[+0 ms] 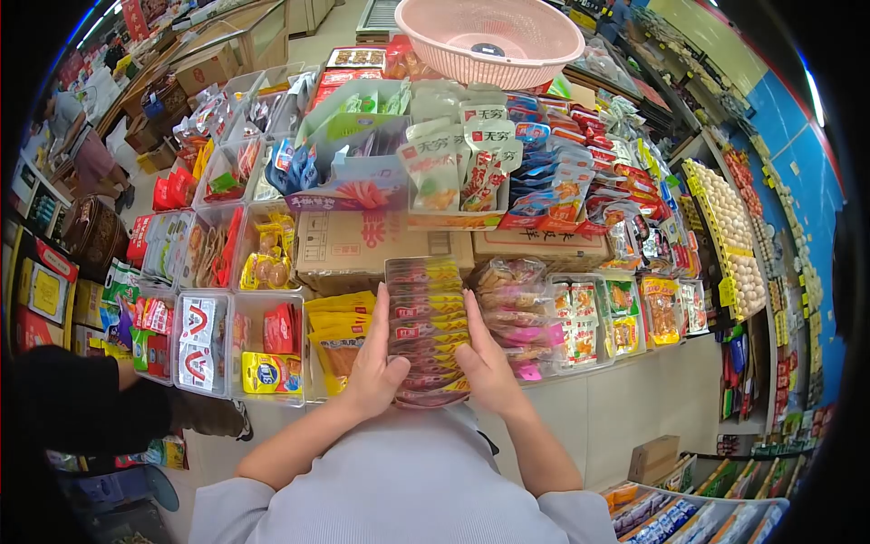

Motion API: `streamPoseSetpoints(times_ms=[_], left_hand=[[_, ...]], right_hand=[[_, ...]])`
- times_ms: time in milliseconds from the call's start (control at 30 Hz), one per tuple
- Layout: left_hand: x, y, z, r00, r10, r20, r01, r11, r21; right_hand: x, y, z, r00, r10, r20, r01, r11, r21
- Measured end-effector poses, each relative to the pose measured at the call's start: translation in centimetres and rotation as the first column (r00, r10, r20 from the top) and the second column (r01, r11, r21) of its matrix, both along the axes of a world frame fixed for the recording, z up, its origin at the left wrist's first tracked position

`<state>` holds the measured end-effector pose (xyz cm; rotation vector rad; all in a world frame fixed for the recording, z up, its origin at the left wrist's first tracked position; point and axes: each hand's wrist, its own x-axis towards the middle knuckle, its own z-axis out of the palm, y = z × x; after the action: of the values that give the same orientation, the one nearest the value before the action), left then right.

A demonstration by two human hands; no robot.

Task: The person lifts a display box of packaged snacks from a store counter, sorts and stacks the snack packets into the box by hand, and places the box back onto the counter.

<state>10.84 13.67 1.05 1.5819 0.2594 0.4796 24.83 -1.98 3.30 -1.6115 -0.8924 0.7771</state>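
A row of red and yellow snack packets (429, 335) stands in front of my body, seemingly in a clear container. My left hand (373, 367) presses flat along its left side, the thumb over the near packets. From the right, my right hand (489, 367) presses against the opposite side, so the packets are held between both palms. To the left of my left hand are yellow snack packets (340, 326). Clear packs with pink labels (521, 313) lie just right of my right hand. Behind the held row sit cardboard boxes (362, 245). The underside of the held row is hidden.
Clear bins (265, 349) of packaged snacks line the left side. Further back are an open display box (349, 172), white pouches (467, 150) and a pink basket (489, 41). Egg trays (725, 236) stand at right. A person's dark-clothed leg (100, 399) is close at left.
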Motion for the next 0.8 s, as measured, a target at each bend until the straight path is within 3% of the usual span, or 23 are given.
streamPoseSetpoints(times_ms=[100,200,233,300,333,433,467,500,567,633,733,800], left_hand=[[0.9,0.4,2.0,0.998,0.067,0.005,-0.067,0.998,-0.011],[2.1,0.8,-0.2,0.997,0.064,0.039,-0.064,0.998,-0.009],[2.4,1.0,-0.8,0.996,0.070,0.053,-0.070,0.998,-0.003],[2.7,1.4,-1.1,0.994,0.068,0.091,-0.070,0.997,0.023],[2.7,1.6,-1.6,0.985,0.149,0.090,-0.144,0.988,-0.059],[2.7,3.0,-2.2,0.944,0.322,0.065,-0.299,0.925,-0.235],[2.9,2.7,-1.9,0.966,0.251,0.060,-0.233,0.949,-0.214],[3.0,2.1,-1.6,0.982,0.184,0.052,-0.171,0.966,-0.194],[3.1,1.8,-1.1,0.998,0.058,0.038,-0.052,0.988,-0.146],[3.1,2.1,-1.0,0.999,0.036,0.019,-0.033,0.990,-0.135],[3.4,2.0,-1.5,0.990,0.134,0.048,-0.119,0.964,-0.237],[4.0,2.2,-1.3,0.987,0.147,0.071,-0.120,0.949,-0.291]], right_hand=[[1.0,0.7,-0.8,0.971,-0.181,0.158,0.165,0.980,0.111],[1.0,1.7,-0.2,0.991,0.038,0.125,-0.043,0.998,0.041],[1.1,1.7,0.0,0.987,0.059,0.151,-0.064,0.998,0.028],[1.7,1.9,-0.9,0.999,-0.017,-0.029,0.020,0.994,0.110],[1.9,1.9,-1.4,0.991,-0.051,-0.124,0.068,0.988,0.139],[3.3,2.8,-2.8,0.981,-0.187,-0.044,0.192,0.971,0.146],[3.6,3.4,-3.1,0.977,-0.211,-0.028,0.213,0.966,0.148],[3.0,4.7,-2.1,0.967,-0.088,-0.238,0.138,0.969,0.204],[2.6,4.4,-1.6,0.982,-0.093,-0.164,0.110,0.989,0.096],[2.4,4.5,-1.6,0.988,-0.117,-0.097,0.121,0.992,0.029],[2.6,4.7,0.3,0.885,-0.084,-0.458,0.141,0.986,0.092],[3.7,5.6,-0.6,0.822,-0.077,-0.564,0.187,0.972,0.139]])
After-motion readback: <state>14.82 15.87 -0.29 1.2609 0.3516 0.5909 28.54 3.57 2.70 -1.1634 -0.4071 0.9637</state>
